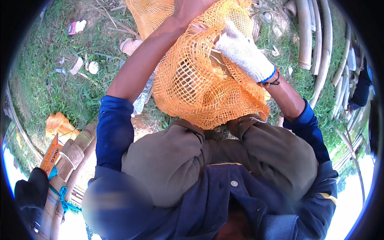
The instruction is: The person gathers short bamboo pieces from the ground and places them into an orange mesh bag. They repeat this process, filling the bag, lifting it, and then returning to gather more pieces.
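A loose-woven orange mesh sack (180, 86) hangs bunched in front of my knees, its slack folds spread between my forearms. My right hand (244, 54), in a white knit glove with a blue cuff, is closed on the mesh near the sack's gathered upper right side. At the top edge, my bare left hand (190, 10) rests over the upper part of the sack; its fingers are cut off by the picture. Some pale strips (218, 60) show in a gap between the mesh folds.
Bamboo poles (305, 36) lie on the grass at the right, with more stacked beyond. Lower left, bamboo (66, 176) is tied with teal cord, beside an orange pointed flat thing (51, 157). Another piece of orange mesh (60, 127) and scattered litter (77, 27) lie left.
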A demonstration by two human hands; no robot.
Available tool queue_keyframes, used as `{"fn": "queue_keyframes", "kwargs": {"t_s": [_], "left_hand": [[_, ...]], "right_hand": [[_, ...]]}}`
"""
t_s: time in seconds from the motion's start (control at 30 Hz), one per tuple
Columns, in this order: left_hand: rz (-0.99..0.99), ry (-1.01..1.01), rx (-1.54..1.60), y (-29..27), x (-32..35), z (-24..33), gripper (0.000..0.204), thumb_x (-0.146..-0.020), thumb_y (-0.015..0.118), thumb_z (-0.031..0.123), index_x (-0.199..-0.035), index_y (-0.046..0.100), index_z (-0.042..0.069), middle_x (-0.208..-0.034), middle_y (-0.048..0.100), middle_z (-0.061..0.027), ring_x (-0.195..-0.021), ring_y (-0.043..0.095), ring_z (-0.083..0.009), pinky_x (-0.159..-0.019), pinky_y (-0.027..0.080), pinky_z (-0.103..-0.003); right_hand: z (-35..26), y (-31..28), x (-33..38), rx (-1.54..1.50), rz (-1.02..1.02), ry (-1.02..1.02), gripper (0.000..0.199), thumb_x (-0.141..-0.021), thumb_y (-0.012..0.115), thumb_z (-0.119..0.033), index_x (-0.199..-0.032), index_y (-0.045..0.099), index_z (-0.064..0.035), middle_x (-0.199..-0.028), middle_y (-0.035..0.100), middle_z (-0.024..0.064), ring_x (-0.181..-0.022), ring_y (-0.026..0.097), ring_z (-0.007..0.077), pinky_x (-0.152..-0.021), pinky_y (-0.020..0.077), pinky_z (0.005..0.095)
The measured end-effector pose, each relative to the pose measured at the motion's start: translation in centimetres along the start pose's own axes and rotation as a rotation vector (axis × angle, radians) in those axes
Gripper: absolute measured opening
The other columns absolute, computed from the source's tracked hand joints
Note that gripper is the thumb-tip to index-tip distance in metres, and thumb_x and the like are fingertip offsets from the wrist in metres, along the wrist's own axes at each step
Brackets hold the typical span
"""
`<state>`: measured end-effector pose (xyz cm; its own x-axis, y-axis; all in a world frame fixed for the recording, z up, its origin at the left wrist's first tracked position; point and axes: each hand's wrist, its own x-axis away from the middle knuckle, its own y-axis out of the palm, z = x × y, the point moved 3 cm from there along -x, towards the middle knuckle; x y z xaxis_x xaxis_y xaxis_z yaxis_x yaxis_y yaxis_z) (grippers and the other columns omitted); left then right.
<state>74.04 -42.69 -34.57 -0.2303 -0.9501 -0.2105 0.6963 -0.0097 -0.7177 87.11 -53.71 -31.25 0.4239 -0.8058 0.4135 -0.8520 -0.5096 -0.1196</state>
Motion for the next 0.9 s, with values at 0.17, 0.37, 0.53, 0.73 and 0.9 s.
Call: {"fn": "queue_keyframes", "kwargs": {"t_s": [0.17,0.37,0.53,0.73,0.9], "left_hand": [[-0.023,0.132,0.103,-1.6,0.0,0.5,0.035,-0.09,0.08,0.032,-0.119,0.069,0.015,-0.097,0.077,-0.0174,-0.088,0.075,-0.0385,-0.076,0.058,-0.047],[-0.063,0.241,0.08,-1.6,-0.3,-0.2,0.029,-0.095,0.074,0.028,-0.119,0.071,0.012,-0.101,0.077,-0.0182,-0.093,0.075,-0.0379,-0.078,0.058,-0.046],[-0.256,0.229,-0.126,-0.2,-0.4,-0.3,0.036,-0.097,0.076,0.039,-0.125,0.072,0.018,-0.095,0.076,-0.0158,-0.087,0.076,-0.025,-0.073,0.056,-0.038],[-0.344,0.032,0.268,-1.1,-1.7,-1.9,0.059,-0.085,0.087,0.048,-0.132,0.069,0.017,-0.108,0.078,-0.0117,-0.102,0.076,-0.0259,-0.089,0.058,-0.042],[-0.554,0.168,0.153,-3.9,-2.8,-4.2,0.077,-0.072,0.096,0.042,-0.135,0.067,0.008,-0.133,0.069,-0.0107,-0.129,0.062,-0.0261,-0.105,0.051,-0.041]], "right_hand": [[2.0,-3.9,-1.6,-0.975,-0.003,0.314,0.036,-0.106,0.062,-0.04,-0.122,0.067,-0.0075,-0.111,0.068,0.0042,-0.099,0.062,0.0166,-0.088,0.0524,0.0313],[0.1,-3.9,-1.6,-0.763,0.08,0.291,0.054,-0.106,0.059,-0.055,-0.136,0.066,-0.0116,-0.132,0.066,0.0014,-0.111,0.064,0.0131,-0.097,0.052,0.033],[0.3,-2.7,-2.4,-0.456,0.228,0.104,0.047,-0.105,0.065,-0.048,-0.132,0.066,-0.0093,-0.119,0.068,0.0032,-0.108,0.063,0.0127,-0.093,0.0516,0.0344],[4.2,-4.2,-2.7,-0.091,0.041,0.13,0.04,-0.103,0.068,-0.029,-0.133,0.066,-0.0014,-0.117,0.069,0.0036,-0.104,0.061,0.0129,-0.091,0.0512,0.0325],[3.1,-3.2,0.8,0.204,0.174,-0.113,0.065,-0.102,0.068,-0.02,-0.159,0.043,-0.0022,-0.132,0.068,0.0168,-0.112,0.067,0.0205,-0.095,0.0547,0.035]]}}
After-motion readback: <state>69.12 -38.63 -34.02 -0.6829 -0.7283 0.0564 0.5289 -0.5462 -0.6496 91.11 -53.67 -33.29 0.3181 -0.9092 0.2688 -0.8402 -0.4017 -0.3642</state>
